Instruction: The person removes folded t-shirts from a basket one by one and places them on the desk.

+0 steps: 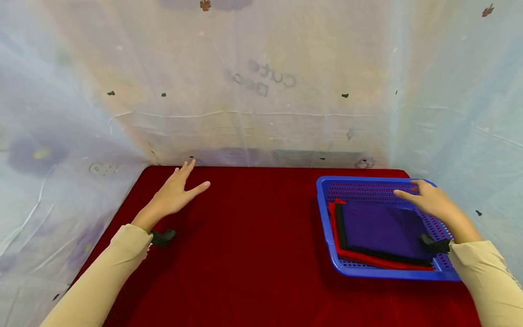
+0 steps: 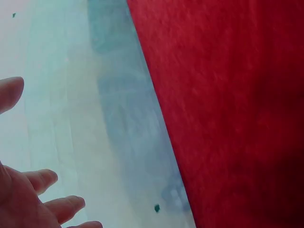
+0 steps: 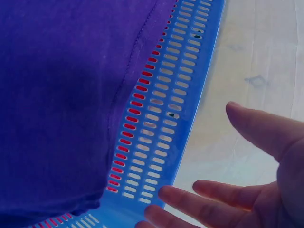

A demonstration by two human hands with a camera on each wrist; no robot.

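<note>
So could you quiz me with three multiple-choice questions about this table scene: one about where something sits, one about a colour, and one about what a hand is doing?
1. Where does the blue basket sit on the red table?
A. On the person's right side
B. In the middle
C. On the left edge

2. What colour is the top folded cloth in the basket?
A. Yellow
B. Purple
C. White

3. How is the left hand held?
A. Clenched in a fist
B. Pinching a cloth
C. Open, fingers straight, holding nothing

Answers:
1. A, the head view shows the basket at the table's right end, under the right hand.
2. B, a purple cloth lies on top, with black and red edges showing below it.
3. C, its fingers are spread over the bare red table, far from the basket.
</note>
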